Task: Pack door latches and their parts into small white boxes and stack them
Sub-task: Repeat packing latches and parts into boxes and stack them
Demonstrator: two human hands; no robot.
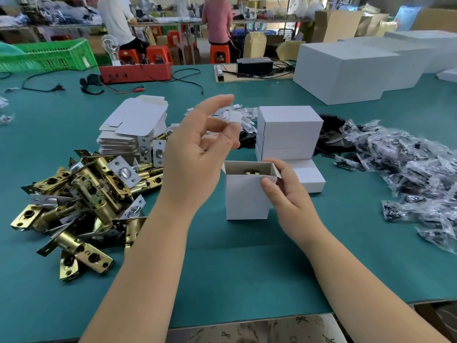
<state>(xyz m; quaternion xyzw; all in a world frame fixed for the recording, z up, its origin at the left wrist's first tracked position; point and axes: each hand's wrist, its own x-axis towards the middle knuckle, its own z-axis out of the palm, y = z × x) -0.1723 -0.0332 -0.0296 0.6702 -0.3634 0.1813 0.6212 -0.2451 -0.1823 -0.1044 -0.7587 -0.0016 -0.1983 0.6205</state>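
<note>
Mostly hidden latch in the open box

Only a brass sliver of the latch (251, 172) shows above the small white box (247, 199) rim; the moving left hand (195, 154) blurs.

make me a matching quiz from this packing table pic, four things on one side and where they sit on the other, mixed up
Things
1. open box
2. pile of latches
3. flat unfolded boxes
4. bagged parts

Places
A. heaped along the right side of the table
B. stacked behind the brass pile, at the left
C. upright at the centre, held by the right hand
D. spread on the left side, nearest the left arm

Pairs: 1-C, 2-D, 3-B, 4-A

The left hand hovers open above the box, holding nothing.
</note>
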